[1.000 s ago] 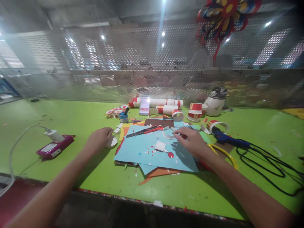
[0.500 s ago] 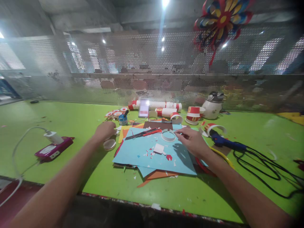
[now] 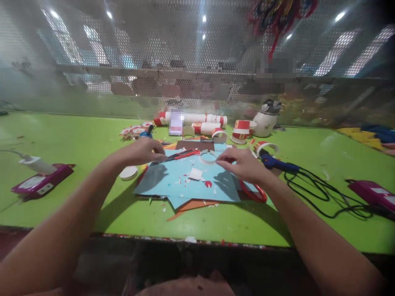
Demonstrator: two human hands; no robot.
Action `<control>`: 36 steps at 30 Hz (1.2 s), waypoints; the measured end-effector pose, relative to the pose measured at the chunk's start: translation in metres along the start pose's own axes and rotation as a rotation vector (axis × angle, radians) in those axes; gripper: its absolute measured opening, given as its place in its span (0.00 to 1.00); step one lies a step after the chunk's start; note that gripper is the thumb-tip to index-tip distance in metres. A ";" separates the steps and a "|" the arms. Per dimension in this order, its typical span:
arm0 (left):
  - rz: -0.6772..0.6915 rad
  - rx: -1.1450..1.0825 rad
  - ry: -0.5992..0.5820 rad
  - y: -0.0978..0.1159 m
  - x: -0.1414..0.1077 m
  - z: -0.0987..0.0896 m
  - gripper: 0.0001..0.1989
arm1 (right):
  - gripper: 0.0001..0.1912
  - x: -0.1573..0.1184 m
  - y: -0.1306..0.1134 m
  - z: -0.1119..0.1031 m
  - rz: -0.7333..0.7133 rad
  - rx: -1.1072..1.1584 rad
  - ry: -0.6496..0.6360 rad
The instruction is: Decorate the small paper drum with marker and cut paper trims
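Light blue paper (image 3: 182, 186) lies over brown and orange sheets, with small red and white scraps and a white square piece (image 3: 196, 174) on it. At its right side my right hand (image 3: 236, 161) pinches the edge of a white paper ring (image 3: 208, 158). My left hand (image 3: 143, 152) hovers over the paper's upper left corner, fingers drawn together near the tip of a black and red tool (image 3: 185, 154); whether anything is between them is too small to tell. Below and left of that hand sits a white disc (image 3: 128, 173).
Behind are white-red paper tubes (image 3: 206, 128), a phone (image 3: 176, 122), red-white cups (image 3: 240, 130) and a white jug (image 3: 266, 119). To the right lie a blue glue gun (image 3: 277, 163), its black cord and red-handled scissors (image 3: 253, 192). A purple power strip (image 3: 43, 181) is at left.
My left hand has moved right, from beside the papers to over their upper left corner. My right hand stays by the white ring. The whole view has shifted as the head moved.
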State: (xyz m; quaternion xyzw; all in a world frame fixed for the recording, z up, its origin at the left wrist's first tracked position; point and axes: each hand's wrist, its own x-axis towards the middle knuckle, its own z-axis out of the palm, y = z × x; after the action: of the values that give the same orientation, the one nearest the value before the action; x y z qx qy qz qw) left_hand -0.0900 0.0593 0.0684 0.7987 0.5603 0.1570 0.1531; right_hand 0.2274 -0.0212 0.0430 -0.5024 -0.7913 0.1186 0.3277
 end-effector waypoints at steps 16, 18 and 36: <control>0.353 -0.118 -0.356 0.010 -0.066 0.041 0.13 | 0.05 -0.044 -0.072 0.055 -0.588 -0.662 -0.402; 0.359 -0.096 -0.364 0.011 -0.065 0.040 0.13 | 0.06 -0.048 -0.067 0.060 -0.597 -0.669 -0.348; 0.513 -0.009 -0.224 0.010 -0.077 0.051 0.10 | 0.07 -0.077 -0.055 0.061 -0.573 -0.713 -0.144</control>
State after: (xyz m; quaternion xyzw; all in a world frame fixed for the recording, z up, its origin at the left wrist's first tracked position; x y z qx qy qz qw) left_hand -0.0849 -0.0200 0.0201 0.9262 0.3185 0.1037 0.1730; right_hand 0.1703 -0.1053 -0.0050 -0.3352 -0.9105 -0.2214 0.0982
